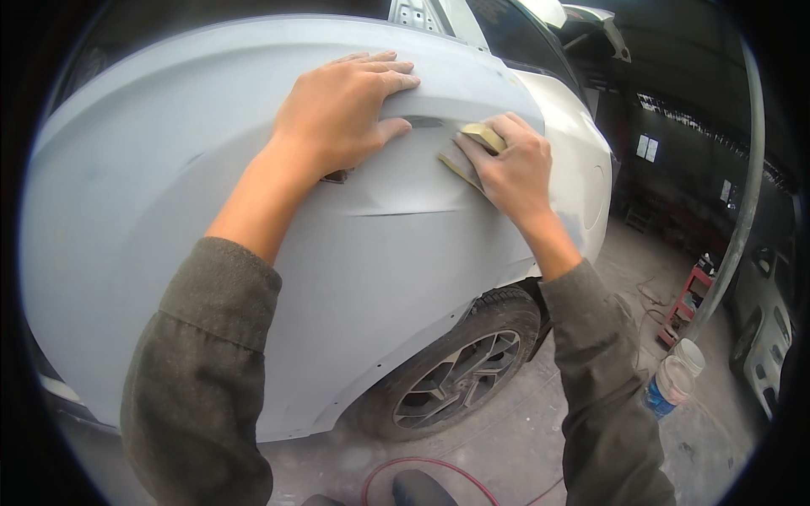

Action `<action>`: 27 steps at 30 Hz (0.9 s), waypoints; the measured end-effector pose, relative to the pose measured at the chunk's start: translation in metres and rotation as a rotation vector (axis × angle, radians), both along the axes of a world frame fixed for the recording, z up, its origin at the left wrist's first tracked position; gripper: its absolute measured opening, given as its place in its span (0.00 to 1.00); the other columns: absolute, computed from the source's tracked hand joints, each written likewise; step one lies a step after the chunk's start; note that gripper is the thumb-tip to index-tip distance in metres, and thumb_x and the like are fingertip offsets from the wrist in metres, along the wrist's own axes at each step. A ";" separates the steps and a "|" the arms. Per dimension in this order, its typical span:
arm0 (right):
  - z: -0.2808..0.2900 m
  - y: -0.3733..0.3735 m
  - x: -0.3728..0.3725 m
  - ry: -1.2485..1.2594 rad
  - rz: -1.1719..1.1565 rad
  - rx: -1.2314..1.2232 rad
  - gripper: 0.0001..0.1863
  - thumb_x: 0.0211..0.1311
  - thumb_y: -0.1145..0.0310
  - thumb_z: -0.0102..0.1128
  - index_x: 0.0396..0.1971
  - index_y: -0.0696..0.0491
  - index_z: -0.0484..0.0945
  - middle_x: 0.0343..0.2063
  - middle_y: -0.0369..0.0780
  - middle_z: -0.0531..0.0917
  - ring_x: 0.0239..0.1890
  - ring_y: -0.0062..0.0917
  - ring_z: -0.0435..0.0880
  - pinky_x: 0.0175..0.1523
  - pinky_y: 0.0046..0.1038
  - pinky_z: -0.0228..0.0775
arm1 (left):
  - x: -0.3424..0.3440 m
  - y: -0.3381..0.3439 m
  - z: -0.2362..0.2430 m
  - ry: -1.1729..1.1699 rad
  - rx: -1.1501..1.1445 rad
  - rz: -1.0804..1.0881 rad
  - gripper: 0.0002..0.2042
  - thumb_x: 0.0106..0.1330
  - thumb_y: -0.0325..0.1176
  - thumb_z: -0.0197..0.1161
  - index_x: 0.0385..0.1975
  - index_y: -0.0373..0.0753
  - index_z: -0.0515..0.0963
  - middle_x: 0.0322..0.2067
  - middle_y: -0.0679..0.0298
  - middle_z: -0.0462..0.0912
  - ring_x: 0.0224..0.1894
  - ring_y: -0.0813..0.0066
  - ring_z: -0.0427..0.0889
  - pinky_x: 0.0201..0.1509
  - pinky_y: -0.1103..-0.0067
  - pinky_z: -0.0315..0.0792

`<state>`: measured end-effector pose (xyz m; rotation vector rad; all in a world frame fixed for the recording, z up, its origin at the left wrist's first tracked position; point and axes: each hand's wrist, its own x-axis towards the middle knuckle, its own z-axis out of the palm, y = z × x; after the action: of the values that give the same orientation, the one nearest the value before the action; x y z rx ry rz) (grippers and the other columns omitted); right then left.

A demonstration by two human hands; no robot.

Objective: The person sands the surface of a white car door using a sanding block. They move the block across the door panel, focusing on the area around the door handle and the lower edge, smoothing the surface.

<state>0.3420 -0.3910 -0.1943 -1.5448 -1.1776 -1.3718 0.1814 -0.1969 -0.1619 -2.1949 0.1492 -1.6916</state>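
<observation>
A large car door panel (pixel 228 194), coated in matt light grey, fills the middle of the head view. My left hand (pixel 337 110) lies on its upper part with fingers stretched out, holding nothing. To its right, my right hand (pixel 521 169) grips a piece of yellow sandpaper (pixel 483 137) against the panel, near the rear edge. The paper's upper end folds up between thumb and fingers; whether a block is inside is hidden. A shallow handle recess (pixel 424 122) sits between the hands. A dark slot (pixel 336 176) shows under my left wrist.
Below the panel is a wheel (pixel 460 379) with a black tyre. White bodywork (pixel 582 160) adjoins the panel at right. A red hose (pixel 430 461) curves over the floor near my feet. Buckets (pixel 672 379), a red rack (pixel 682 308) and a slanted pole (pixel 742 202) stand at right.
</observation>
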 end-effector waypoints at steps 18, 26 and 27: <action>-0.001 -0.003 0.009 0.012 0.012 -0.077 0.13 0.60 0.59 0.78 0.30 0.53 0.86 0.33 0.40 0.88 0.34 0.40 0.88 0.41 0.38 0.78 | 0.001 0.002 0.001 0.002 -0.004 -0.009 0.24 0.61 0.39 0.78 0.58 0.46 0.87 0.64 0.67 0.86 0.72 0.68 0.78 0.73 0.67 0.76; -0.002 -0.005 0.006 0.104 0.041 -0.089 0.13 0.60 0.59 0.79 0.30 0.52 0.87 0.34 0.40 0.90 0.33 0.37 0.89 0.39 0.38 0.79 | -0.001 0.001 -0.001 -0.019 -0.004 0.022 0.24 0.61 0.40 0.78 0.58 0.45 0.87 0.63 0.66 0.86 0.71 0.67 0.79 0.74 0.68 0.75; 0.000 -0.009 0.006 0.143 0.086 -0.124 0.13 0.60 0.58 0.79 0.31 0.52 0.88 0.36 0.40 0.91 0.32 0.37 0.89 0.40 0.38 0.79 | -0.001 0.000 0.001 -0.008 0.009 0.027 0.23 0.61 0.40 0.78 0.58 0.46 0.87 0.64 0.66 0.86 0.71 0.67 0.79 0.73 0.68 0.75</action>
<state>0.3479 -0.3997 -0.1940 -1.6300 -1.2445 -1.1316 0.1806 -0.1967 -0.1607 -2.1741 0.1245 -1.6822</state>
